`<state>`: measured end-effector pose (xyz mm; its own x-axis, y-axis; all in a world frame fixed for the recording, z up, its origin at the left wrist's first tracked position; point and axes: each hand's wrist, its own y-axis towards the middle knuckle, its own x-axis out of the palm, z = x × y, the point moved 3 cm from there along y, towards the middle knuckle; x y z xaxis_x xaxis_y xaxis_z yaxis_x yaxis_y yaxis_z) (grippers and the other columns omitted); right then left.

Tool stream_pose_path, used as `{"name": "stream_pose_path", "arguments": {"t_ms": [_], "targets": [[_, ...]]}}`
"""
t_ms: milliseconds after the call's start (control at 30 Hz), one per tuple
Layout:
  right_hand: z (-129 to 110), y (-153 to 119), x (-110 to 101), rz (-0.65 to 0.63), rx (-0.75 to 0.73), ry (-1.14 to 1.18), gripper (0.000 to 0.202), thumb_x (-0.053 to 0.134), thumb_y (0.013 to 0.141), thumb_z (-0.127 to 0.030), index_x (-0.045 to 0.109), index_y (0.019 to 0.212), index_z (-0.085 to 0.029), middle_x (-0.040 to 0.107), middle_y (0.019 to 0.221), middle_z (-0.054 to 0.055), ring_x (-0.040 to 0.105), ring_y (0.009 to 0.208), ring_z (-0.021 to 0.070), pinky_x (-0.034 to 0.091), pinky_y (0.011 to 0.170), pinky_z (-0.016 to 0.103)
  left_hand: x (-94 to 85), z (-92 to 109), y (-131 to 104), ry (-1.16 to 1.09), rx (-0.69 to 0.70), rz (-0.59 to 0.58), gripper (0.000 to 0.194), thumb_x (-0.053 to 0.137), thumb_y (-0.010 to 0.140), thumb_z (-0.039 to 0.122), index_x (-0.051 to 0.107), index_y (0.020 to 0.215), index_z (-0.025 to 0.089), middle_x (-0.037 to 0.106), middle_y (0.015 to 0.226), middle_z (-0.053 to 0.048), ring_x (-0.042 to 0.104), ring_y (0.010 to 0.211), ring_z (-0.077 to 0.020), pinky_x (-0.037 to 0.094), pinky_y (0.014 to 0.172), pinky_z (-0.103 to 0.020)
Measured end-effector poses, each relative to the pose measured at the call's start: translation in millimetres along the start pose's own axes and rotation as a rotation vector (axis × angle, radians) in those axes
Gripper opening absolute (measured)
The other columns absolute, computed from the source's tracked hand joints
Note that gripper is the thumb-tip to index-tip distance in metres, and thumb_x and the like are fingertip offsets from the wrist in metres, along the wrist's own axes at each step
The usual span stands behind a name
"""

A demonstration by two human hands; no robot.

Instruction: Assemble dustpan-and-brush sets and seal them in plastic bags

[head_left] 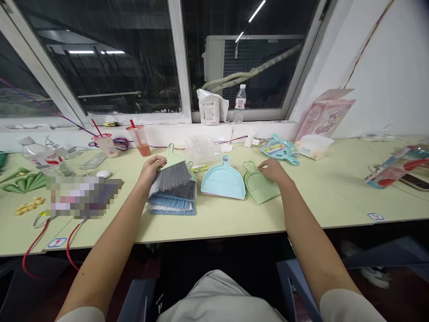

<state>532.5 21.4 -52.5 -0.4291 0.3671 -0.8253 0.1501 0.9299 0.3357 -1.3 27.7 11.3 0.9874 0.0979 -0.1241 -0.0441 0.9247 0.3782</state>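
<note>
The left hand (pixel 154 166) has its grip closed on the top green brush (pixel 174 170) of a stack; the right (pixel 271 170) touches the green dustpan (pixel 261 185) — how firmly, one cannot tell — beside a blue dustpan (pixel 223 179).

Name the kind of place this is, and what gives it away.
Probably a shared workbench for light assembly or packing: a stack of small brushes, matching dustpans beside it, and a long table with numbered-looking stickers along its edge.
</note>
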Motion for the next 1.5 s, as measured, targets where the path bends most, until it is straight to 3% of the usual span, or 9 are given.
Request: {"name": "stream_pose_path", "arguments": {"t_ms": [233, 400, 633, 733, 800, 933, 1167, 1333, 1500], "targets": [[-1.0, -9.9, -41.6, 0.255, 0.048, 0.128, 0.011, 0.057, 0.074, -0.018, 0.066, 0.080, -0.020, 0.068, 0.077, 0.008, 0.057, 0.076, 0.0234, 0.043, 0.073, 0.035, 3.9, 6.0, -3.3, 0.014, -0.001, 0.002, 0.026, 0.068, 0.070, 0.044, 0.057, 0.072, 0.021, 0.054, 0.065, -0.001, 0.055, 0.073, -0.0198, 0.044, 0.074, -0.033], [-6.5, -15.8, -66.3, 0.462, 0.084, 0.390, 0.011, 0.056, 0.081, -0.029, 0.062, 0.084, -0.021, 0.061, 0.070, 0.004, 0.052, 0.066, 0.0200, 0.042, 0.066, 0.033, 16.5, 15.4, -13.2, 0.018, -0.039, -0.042, 0.025, 0.068, 0.071, 0.043, 0.056, 0.072, 0.021, 0.056, 0.066, -0.001, 0.056, 0.071, -0.0195, 0.043, 0.072, -0.032], [-91.5, -30.7, -23.2, 0.275, -0.015, 0.688, 0.034, 0.056, 0.087, -0.047, 0.066, 0.108, -0.022, 0.059, 0.063, 0.001, 0.047, 0.053, 0.0175, 0.038, 0.055, 0.032, 55.8, 47.2, -25.4, -0.114, 0.066, -0.051, 0.023, 0.069, 0.079, 0.041, 0.058, 0.078, 0.020, 0.062, 0.081, -0.002, 0.058, 0.082, -0.0189, 0.044, 0.080, -0.032], [-126.8, -43.3, -7.6, 0.256, -0.123, 0.721, 0.041, 0.054, 0.089, -0.053, 0.071, 0.108, -0.021, 0.069, 0.076, 0.004, 0.059, 0.069, 0.0216, 0.046, 0.068, 0.034, 91.7, 73.7, -29.9, -0.122, 0.164, -0.147, 0.025, 0.066, 0.084, 0.044, 0.056, 0.079, 0.021, 0.061, 0.080, -0.002, 0.061, 0.083, -0.0208, 0.047, 0.088, -0.037], [-143.0, -51.5, -3.1, 0.253, -0.186, 0.745, 0.041, 0.056, 0.089, -0.056, 0.074, 0.103, -0.022, 0.074, 0.090, 0.006, 0.065, 0.084, 0.0253, 0.050, 0.079, 0.037, 116.8, 87.2, -32.9, -0.073, 0.241, -0.201, 0.023, 0.062, 0.088, 0.044, 0.056, 0.082, 0.022, 0.066, 0.098, -0.005, 0.063, 0.097, -0.0236, 0.048, 0.093, -0.039], [-159.5, -60.1, 0.0, 0.180, -0.214, 0.875, 0.038, 0.057, 0.090, -0.057, 0.076, 0.100, -0.026, 0.075, 0.100, 0.004, 0.066, 0.100, 0.0284, 0.051, 0.091, 0.041, 151.9, 90.3, -38.0, 0.081, 0.352, -0.246, 0.016, 0.056, 0.093, 0.037, 0.055, 0.084, 0.023, 0.065, 0.118, -0.009, 0.060, 0.115, -0.0261, 0.046, 0.098, -0.042], [-166.8, -61.8, 8.1, 0.030, -0.192, 1.002, 0.044, 0.062, 0.087, -0.063, 0.077, 0.105, -0.026, 0.075, 0.114, 0.003, 0.064, 0.115, 0.0286, 0.047, 0.107, 0.044, 157.9, 66.4, -54.6, 0.325, 0.353, -0.292, 0.014, 0.048, 0.100, 0.037, 0.047, 0.092, 0.025, 0.066, 0.095, -0.007, 0.062, 0.091, -0.0234, 0.043, 0.080, -0.037], [-174.9, -71.6, 9.9, -0.071, -0.276, 0.941, 0.050, 0.077, 0.079, -0.057, 0.074, 0.119, -0.027, 0.071, 0.130, 0.004, 0.059, 0.129, 0.0315, 0.042, 0.114, 0.046, 154.6, 63.0, -63.8, 0.265, 0.360, -0.187, 0.016, 0.051, 0.099, 0.040, 0.047, 0.099, 0.025, 0.063, 0.092, -0.006, 0.061, 0.084, -0.0208, 0.042, 0.077, -0.034], [-173.2, -72.6, 12.1, -0.104, -0.298, 0.964, 0.045, 0.077, 0.079, -0.054, 0.076, 0.114, -0.026, 0.074, 0.123, 0.004, 0.063, 0.123, 0.0323, 0.044, 0.111, 0.048, 152.4, 58.0, -58.6, 0.169, 0.186, -0.355, 0.037, 0.059, 0.093, 0.045, 0.060, 0.122, 0.022, 0.069, 0.090, -0.006, 0.062, 0.082, -0.0212, 0.044, 0.075, -0.034]]}}
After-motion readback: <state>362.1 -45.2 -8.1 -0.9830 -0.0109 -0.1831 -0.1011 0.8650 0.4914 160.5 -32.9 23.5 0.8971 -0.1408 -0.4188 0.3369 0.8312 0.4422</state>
